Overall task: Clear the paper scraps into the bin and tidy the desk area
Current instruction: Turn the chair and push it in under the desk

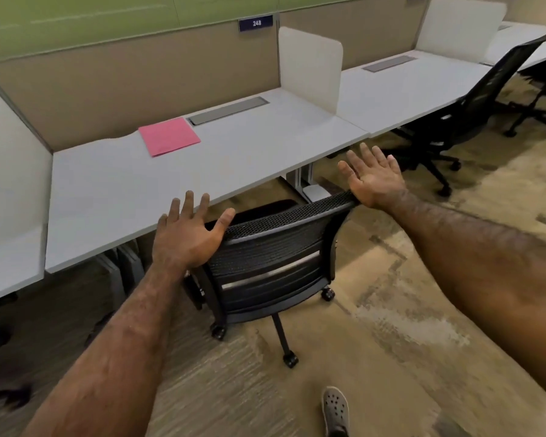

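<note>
Mesh chair (275,247) seat under desk (139,184) | hands' contact unclear

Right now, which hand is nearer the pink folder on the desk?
Left. The left hand is at the chair back's left corner, below and slightly right of the pink folder. The right hand is at the chair's right corner, farther off to the right.

- desk (114,197): smooth matt grey-white top
- chair (275,244): black mesh back, silver strip across
- pink paper (168,136): flat, matt
- carpet (391,310): rough, mottled tan
- shoe (335,410): grey, perforated, looks plastic
</note>
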